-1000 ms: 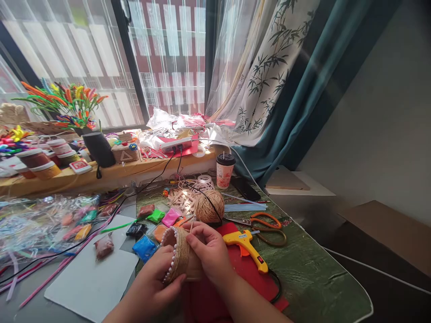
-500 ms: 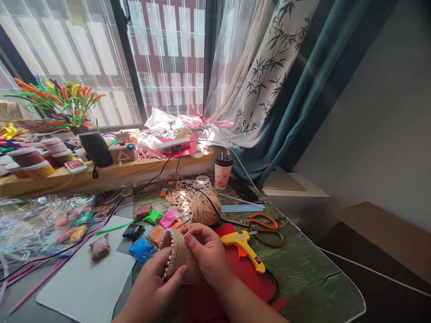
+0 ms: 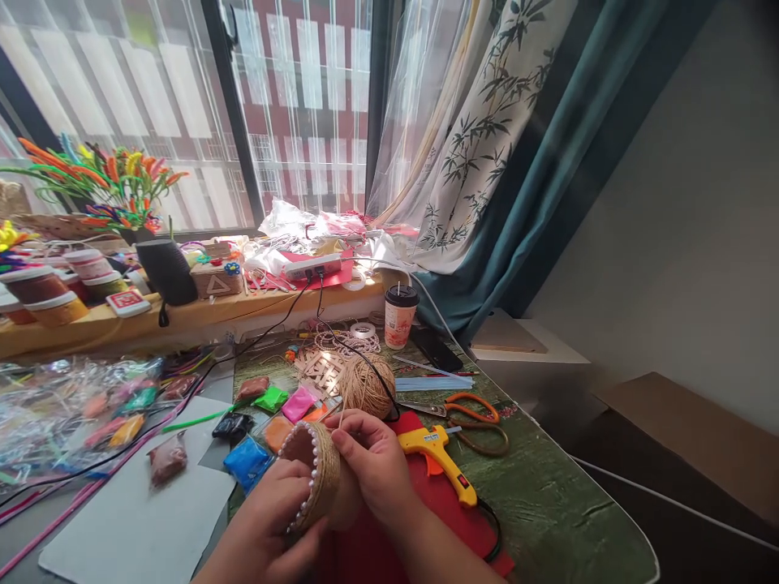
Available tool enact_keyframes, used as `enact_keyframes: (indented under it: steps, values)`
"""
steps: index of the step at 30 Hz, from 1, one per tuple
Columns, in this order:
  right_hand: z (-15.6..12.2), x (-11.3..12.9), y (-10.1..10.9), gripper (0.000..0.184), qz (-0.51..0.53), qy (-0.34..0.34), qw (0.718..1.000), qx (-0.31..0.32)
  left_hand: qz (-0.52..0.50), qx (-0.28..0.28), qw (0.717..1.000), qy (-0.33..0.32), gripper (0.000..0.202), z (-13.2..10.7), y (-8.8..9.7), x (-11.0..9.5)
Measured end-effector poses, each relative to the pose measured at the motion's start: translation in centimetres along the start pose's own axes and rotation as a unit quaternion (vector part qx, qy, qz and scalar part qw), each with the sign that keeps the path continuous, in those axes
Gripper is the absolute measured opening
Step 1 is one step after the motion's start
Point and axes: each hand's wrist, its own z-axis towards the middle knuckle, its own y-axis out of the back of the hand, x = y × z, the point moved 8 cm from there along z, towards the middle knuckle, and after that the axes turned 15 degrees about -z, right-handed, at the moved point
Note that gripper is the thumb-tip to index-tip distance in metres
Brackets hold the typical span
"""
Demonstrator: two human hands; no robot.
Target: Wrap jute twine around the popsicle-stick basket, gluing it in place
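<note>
My left hand (image 3: 277, 507) grips a tilted round cup (image 3: 325, 478), fingers inside its mouth and thumb outside. White pearl beads line the rim, and tan twine is wound in a band below them; the lower wall is bare. At the cup's far side, my right hand (image 3: 371, 458) pinches the strand of twine (image 3: 342, 408) between thumb and fingers. That strand runs up toward a ball of twine (image 3: 366, 385) just behind. A yellow glue gun (image 3: 444, 458) lies right of my right hand on red felt (image 3: 419, 503).
Orange-handled scissors (image 3: 471, 414), glue sticks (image 3: 435, 383), a phone (image 3: 436, 349) and a paper coffee cup (image 3: 400, 316) lie to the right and back. Colored clay packets (image 3: 249, 461) and white board (image 3: 139, 503) are at left. A black cable (image 3: 268, 328) crosses the table.
The cup has turned and tilted in my left hand, showing more of its mouth. My left hand has shifted slightly down and left. The right hand keeps its pinch on the twine.
</note>
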Motion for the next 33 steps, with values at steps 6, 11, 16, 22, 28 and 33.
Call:
enact_keyframes:
  steps: [6, 11, 16, 22, 28, 33]
  values:
    - [-0.2, -1.5, 0.2, 0.03, 0.02, -0.047, 0.997, -0.053, 0.046, -0.042, 0.998, 0.032, 0.017, 0.5, -0.3, 0.5]
    - [-0.2, -1.8, 0.0, 0.029, 0.04, -0.051, 0.996, -0.058, 0.04, -0.072, 0.996, 0.034, 0.024, 0.4, -0.3, 0.5]
    - [-0.1, -1.1, -0.5, 0.028, 0.055, -0.053, 0.997, -0.007, 0.015, -0.051, 0.997, -0.059, 0.017, -0.1, 0.2, -0.6]
    - [-0.2, -2.0, -1.1, 0.03, 0.132, -0.152, 0.979, 0.044, 0.033, 0.017, 0.991, -0.131, 0.016, -0.1, -0.3, -1.0]
    - [0.2, -2.2, -0.4, 0.035, 0.108, -0.132, 0.985, -0.008, 0.094, -0.009, 0.99, -0.101, 0.011, -0.1, 0.3, -0.2]
    - [0.2, -1.9, -0.3, 0.035, 0.068, -0.082, 0.993, -0.054, 0.121, -0.136, 0.983, 0.036, 0.039, -1.0, 1.6, 1.9]
